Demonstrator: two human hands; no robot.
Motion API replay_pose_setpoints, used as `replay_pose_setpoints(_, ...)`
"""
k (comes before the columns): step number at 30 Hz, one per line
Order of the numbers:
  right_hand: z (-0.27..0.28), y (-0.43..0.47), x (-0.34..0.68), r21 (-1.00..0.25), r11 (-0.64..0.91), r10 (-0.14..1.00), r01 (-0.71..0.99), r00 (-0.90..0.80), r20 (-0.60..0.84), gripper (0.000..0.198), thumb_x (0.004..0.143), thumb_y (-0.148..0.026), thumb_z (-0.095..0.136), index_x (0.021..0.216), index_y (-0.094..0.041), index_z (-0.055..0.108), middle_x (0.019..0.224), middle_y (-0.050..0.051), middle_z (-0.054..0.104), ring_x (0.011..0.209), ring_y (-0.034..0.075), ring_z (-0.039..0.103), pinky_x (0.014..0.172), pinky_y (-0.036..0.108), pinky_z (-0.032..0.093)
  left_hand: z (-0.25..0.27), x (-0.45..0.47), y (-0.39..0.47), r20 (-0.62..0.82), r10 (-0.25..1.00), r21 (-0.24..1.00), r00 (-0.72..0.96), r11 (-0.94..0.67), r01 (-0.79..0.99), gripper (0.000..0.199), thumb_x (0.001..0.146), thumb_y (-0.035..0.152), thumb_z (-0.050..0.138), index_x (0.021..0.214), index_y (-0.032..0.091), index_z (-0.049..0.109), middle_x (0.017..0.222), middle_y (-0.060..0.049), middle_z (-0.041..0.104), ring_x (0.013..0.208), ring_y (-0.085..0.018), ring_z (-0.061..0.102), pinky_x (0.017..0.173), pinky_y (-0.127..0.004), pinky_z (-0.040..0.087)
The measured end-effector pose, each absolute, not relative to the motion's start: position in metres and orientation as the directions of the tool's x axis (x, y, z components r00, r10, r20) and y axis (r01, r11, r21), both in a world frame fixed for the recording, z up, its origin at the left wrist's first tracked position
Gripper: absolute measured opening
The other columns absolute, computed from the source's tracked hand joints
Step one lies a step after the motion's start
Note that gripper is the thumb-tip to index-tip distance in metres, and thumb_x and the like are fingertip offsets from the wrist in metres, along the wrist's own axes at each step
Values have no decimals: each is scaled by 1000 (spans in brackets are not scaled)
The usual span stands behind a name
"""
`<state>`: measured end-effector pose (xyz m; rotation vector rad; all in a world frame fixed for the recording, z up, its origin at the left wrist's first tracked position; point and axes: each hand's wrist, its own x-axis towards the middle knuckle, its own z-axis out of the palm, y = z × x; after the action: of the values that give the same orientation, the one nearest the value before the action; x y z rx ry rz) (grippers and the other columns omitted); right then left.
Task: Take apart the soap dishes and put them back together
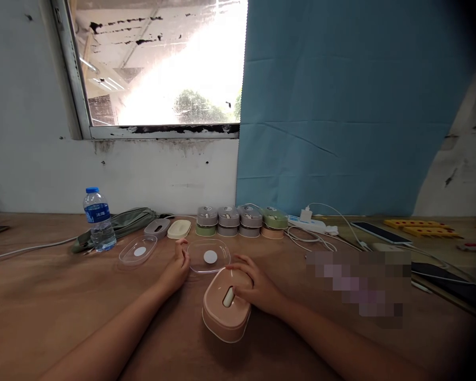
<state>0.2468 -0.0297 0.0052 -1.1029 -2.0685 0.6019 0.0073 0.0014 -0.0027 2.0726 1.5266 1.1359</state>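
Note:
My right hand (257, 286) is closed around the far right side of a pink lidded box (222, 312), its thumb by the white handle piece in the slot on top. The box is slightly tilted above the brown table. My left hand (177, 267) rests on its side on the table, fingers loosely bent and apart, with nothing visible in them. Its fingertips are close to the left edge of a clear plastic lid (200, 262) with a white round sticker; whether they touch it I cannot tell. Another clear lid (127, 256) lies farther left.
Behind are a grey slotted lid (148, 229), a cream lid (179, 229) and several stacked two-tone boxes (228, 219). A water bottle (102, 230) stands left by a green bag (129, 222). On the right are a power strip (315, 226), cables and a phone (381, 233).

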Motion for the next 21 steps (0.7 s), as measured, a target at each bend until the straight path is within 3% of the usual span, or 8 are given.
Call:
replay_pose_setpoints(4, 6, -30, 245, -694, 503, 860, 514, -373, 347, 40, 61, -13, 60, 100, -20, 60, 117, 10, 45, 113, 26, 44, 97, 42, 33, -1, -2, 5, 330, 925, 569, 186, -352, 743, 17, 83, 19, 28, 91, 18, 43, 76, -3, 53, 78, -19, 53, 75, -33, 41)
replay_pose_setpoints(10, 7, -30, 245, -731, 480, 870, 485, -372, 324, 41, 60, -13, 59, 100, -22, 59, 113, 7, 45, 110, 24, 44, 99, 39, 31, 4, -7, 2, 328, 918, 482, 223, -366, 796, 27, 82, 37, 37, 79, 16, 55, 81, -6, 52, 82, -21, 51, 77, -36, 39)
replay_pose_setpoints(13, 6, -29, 245, -729, 479, 869, 490, -381, 315, 41, 61, -13, 58, 101, -21, 58, 112, 7, 45, 110, 24, 43, 100, 38, 29, 14, -4, -7, 402, 841, 341, 362, -504, 793, 27, 81, 38, 42, 85, 19, 60, 92, -7, 49, 92, -22, 47, 84, -36, 37)
replay_pose_setpoints(17, 5, -28, 246, -719, 491, 862, 492, -392, 321, 41, 61, -14, 58, 101, -21, 57, 110, 7, 45, 109, 23, 43, 99, 38, 28, 20, 2, -16, 339, 700, 236, 628, -710, 664, 23, 84, 29, 40, 97, 22, 58, 99, -5, 53, 91, -17, 49, 83, -29, 38)
replay_pose_setpoints(21, 5, -29, 245, -718, 494, 860, 491, -397, 321, 41, 62, -13, 57, 102, -21, 57, 109, 7, 44, 108, 23, 43, 99, 37, 28, 14, 9, -17, 330, 686, 173, 648, -719, 673, 21, 84, 22, 40, 90, 20, 61, 86, -4, 58, 78, -15, 52, 71, -25, 39)
